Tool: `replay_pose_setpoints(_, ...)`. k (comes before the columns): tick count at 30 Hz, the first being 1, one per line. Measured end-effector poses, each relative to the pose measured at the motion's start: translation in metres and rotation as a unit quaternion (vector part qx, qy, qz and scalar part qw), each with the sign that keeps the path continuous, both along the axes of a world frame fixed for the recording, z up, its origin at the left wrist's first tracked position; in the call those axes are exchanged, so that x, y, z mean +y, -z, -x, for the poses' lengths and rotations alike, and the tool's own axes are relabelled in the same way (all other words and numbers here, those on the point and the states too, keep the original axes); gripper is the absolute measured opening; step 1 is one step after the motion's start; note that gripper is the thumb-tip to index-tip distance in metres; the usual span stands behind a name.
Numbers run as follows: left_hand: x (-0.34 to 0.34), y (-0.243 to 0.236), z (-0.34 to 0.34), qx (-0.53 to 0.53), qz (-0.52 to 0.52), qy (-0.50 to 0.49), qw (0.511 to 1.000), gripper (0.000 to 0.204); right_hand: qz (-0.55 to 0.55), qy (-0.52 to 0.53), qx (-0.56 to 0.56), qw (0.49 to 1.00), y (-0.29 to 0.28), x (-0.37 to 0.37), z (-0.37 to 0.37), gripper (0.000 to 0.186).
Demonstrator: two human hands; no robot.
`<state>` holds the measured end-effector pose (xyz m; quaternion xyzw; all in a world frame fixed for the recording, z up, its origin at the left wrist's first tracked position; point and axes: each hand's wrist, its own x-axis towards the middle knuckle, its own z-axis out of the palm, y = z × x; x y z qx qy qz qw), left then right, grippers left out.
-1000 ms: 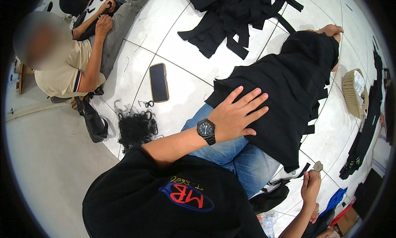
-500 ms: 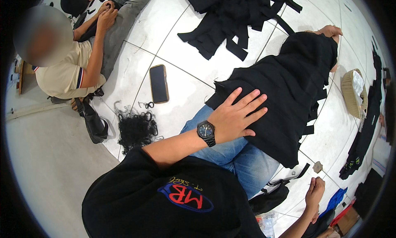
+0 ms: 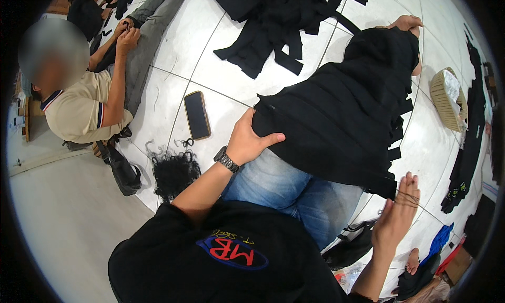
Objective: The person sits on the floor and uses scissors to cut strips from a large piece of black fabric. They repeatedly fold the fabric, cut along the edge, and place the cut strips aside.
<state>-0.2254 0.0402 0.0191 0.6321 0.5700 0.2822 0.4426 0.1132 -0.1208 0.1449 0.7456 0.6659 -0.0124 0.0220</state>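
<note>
Black fabric (image 3: 336, 124) with a ragged, stripped edge spreads over my jeans (image 3: 271, 177) and outstretched leg, a bare foot (image 3: 407, 23) showing at its far end. My left hand (image 3: 247, 140), a dark watch at the wrist, grips the fabric's left edge, thumb on top. Beside the lower right corner, my right hand (image 3: 400, 211) has its fingers stretched out; thin dark strands (image 3: 406, 200) lie across them, possibly thread. A phone (image 3: 197, 115) lies screen-up on the tiles, near a tangle of black scraps (image 3: 173, 172).
Another person (image 3: 84, 103) sits at left, handling dark material, beside a black bag (image 3: 122, 169). A pile of black strips (image 3: 273, 29) lies ahead. A woven basket (image 3: 444, 106) and long black cloth (image 3: 465, 145) are at right, another bag (image 3: 347, 248) below.
My left hand has slid from spread atop the fabric to gripping its left edge. My right hand has risen to the fabric's lower right corner, fingers now extended. The view has shifted slightly.
</note>
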Motion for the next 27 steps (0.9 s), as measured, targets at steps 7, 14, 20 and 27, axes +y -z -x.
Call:
replay_pose_setpoints(7,-0.001,-0.019,0.005,-0.268,0.102,-0.094,0.953,0.023,0.142,-0.025,0.134,0.98,0.021,-0.016,-0.003,0.012)
replay_pose_setpoints(14,-0.009,0.012,0.027,-0.125,0.081,0.029,0.988,0.026,0.139,-0.005,0.191,0.972,0.038,-0.028,-0.026,0.008)
replay_pose_setpoints(20,-0.017,0.034,0.023,-0.188,0.08,-0.027,0.979,0.026,0.109,-0.007,0.211,0.971,0.053,-0.045,-0.044,0.009)
replay_pose_setpoints(27,-0.021,0.041,0.025,-0.143,0.065,-0.014,0.988,0.027,0.081,-0.019,0.159,0.984,0.058,-0.069,-0.08,0.008)
